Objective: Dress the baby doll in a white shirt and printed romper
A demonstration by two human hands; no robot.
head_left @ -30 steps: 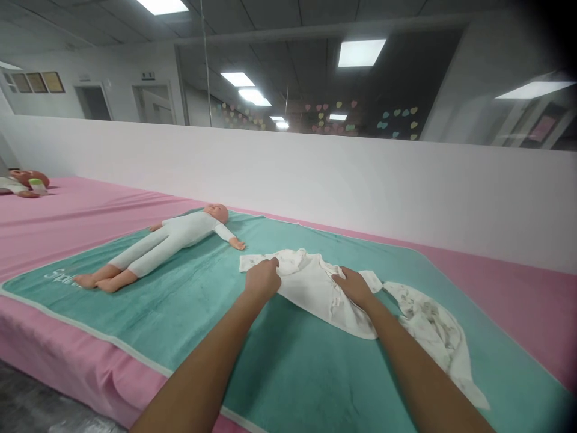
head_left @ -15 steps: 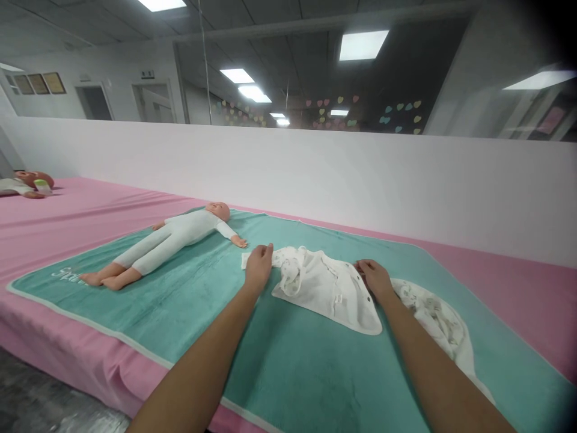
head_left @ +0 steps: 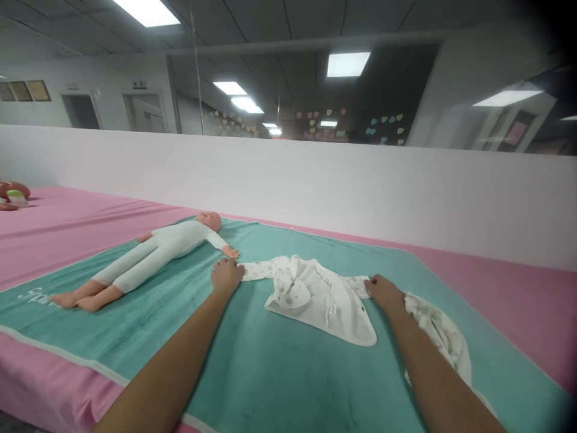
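A white baby shirt (head_left: 331, 300) with a small print on its sleeves lies spread on a teal towel (head_left: 288, 385), its front panels opened out. My left hand (head_left: 227, 275) pinches the cuff of the sleeve on the left, close to the hand of a baby doll. On the other side my right hand (head_left: 382, 291) grips the end of the opposite sleeve. The baby doll (head_left: 166, 249), in a white bodysuit, lies on its back at the left. Partly behind my right forearm is a crumpled printed white garment (head_left: 444, 337).
The towel covers part of a pink-sheeted bed (head_left: 90, 201). Along the back runs a low white wall (head_left: 288, 186) with a mirror or glass above it. At the far left edge, part of another doll (head_left: 15, 187) lies beside a green-topped bottle (head_left: 17, 197).
Both hands have let go of the shirt's body and moved outward to its two sleeve ends. The sleeves are now stretched out sideways. The view has shifted slightly.
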